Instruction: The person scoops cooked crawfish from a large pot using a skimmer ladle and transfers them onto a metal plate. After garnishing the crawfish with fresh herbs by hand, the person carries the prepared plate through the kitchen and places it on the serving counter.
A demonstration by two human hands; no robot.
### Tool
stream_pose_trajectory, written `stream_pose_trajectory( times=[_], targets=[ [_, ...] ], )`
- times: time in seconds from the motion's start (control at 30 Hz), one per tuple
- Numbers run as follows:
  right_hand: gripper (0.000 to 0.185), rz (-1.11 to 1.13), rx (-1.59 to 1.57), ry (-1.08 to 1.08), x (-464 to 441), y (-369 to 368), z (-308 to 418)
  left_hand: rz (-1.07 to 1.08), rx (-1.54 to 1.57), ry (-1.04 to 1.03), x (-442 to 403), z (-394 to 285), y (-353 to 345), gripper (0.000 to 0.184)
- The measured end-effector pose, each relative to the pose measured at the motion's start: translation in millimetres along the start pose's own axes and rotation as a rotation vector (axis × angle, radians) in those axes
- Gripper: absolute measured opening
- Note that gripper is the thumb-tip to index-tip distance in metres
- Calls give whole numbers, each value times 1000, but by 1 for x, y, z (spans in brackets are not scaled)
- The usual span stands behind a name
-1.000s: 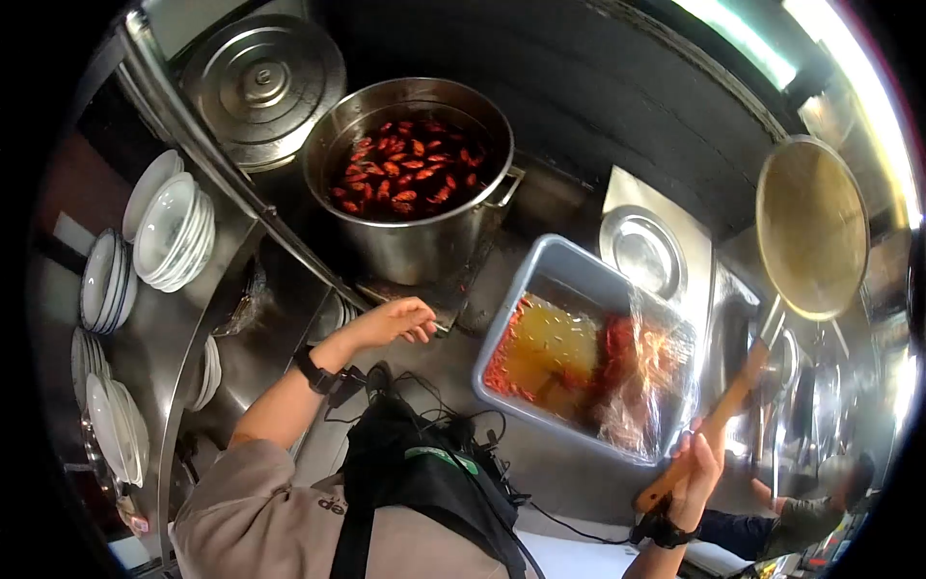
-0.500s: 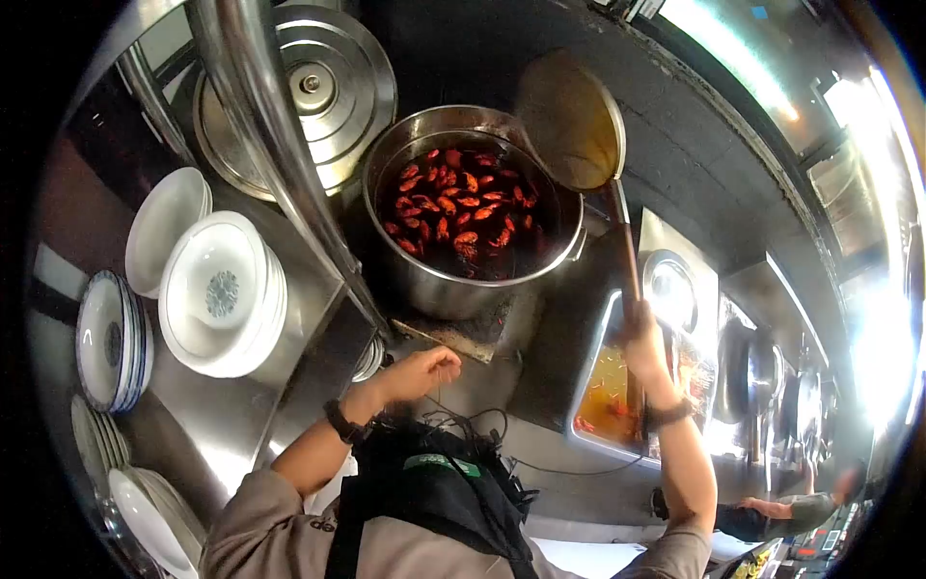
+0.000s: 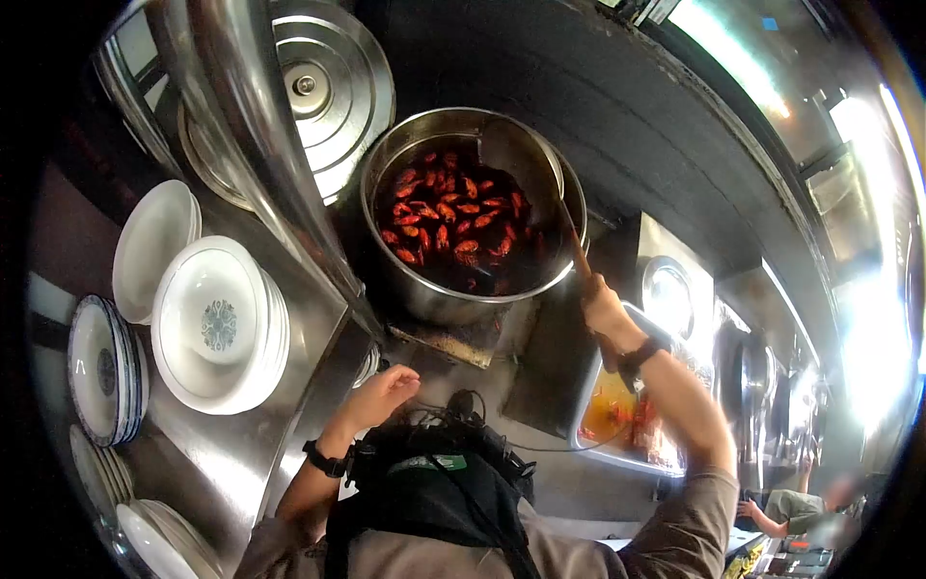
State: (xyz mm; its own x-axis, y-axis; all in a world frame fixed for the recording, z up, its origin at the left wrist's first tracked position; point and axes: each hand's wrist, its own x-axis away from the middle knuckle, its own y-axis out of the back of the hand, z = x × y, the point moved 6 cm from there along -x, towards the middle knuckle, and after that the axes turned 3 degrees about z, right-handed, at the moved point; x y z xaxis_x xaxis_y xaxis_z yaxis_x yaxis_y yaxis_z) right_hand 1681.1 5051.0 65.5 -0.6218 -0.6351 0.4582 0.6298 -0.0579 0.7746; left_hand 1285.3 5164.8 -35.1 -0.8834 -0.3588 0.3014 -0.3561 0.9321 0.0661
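My right hand (image 3: 606,317) is wrapped round the wooden handle of a long-handled strainer (image 3: 524,159). The strainer's round head is tilted inside the right side of a large steel pot (image 3: 463,301), partly in the dark liquid. Many red crayfish (image 3: 467,247) float in the pot, left of the strainer. My left hand (image 3: 384,394) is held in the air below the pot, fingers loosely curled and apart, with nothing in it.
Stacked white bowls (image 3: 214,323) and blue-rimmed plates (image 3: 99,372) stand at the left, near a metal rail (image 3: 253,125). A steel lid (image 3: 333,92) lies behind it. A grey tub (image 3: 588,372) sits below my right forearm. Another person (image 3: 796,511) is at the far right.
The strainer has moved from the right side, over the tub, across to the pot, and its head has gone down into it. My view has shifted too.
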Motion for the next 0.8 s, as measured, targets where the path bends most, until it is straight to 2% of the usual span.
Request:
stream_pose_trajectory(
  times=[0.07,0.13,0.27,0.33,0.4,0.5,0.57,0.63,0.73,0.8],
  targets=[
    [21,179,-289,-93,6,4,-8,-52,16,9,2,-2,7,37],
    [12,314,-346,-177,32,22,-7,-9,78,126,7,-2,4,29],
    [18,439,-518,-182,60,31,-5,-78,36,113,7,1,8,27],
    [22,494,-432,-202,64,25,3,-109,8,90,4,10,8,36],
    [23,600,-768,-248,73,18,16,-123,60,55,-4,10,3,36],
    [17,695,-754,-238,67,-4,47,-129,77,25,-12,-4,4,35],
    [15,756,-788,-262,49,-32,38,-128,43,33,-11,-18,9,34],
    [13,958,-1234,-304,37,-67,33,-139,44,158,-7,-24,11,32],
    [12,922,-1173,-274,46,-66,31,-99,42,140,-5,-18,14,25],
    [14,967,-1261,-196,54,-65,25,-133,74,101,-3,-7,19,29]
  ],
)
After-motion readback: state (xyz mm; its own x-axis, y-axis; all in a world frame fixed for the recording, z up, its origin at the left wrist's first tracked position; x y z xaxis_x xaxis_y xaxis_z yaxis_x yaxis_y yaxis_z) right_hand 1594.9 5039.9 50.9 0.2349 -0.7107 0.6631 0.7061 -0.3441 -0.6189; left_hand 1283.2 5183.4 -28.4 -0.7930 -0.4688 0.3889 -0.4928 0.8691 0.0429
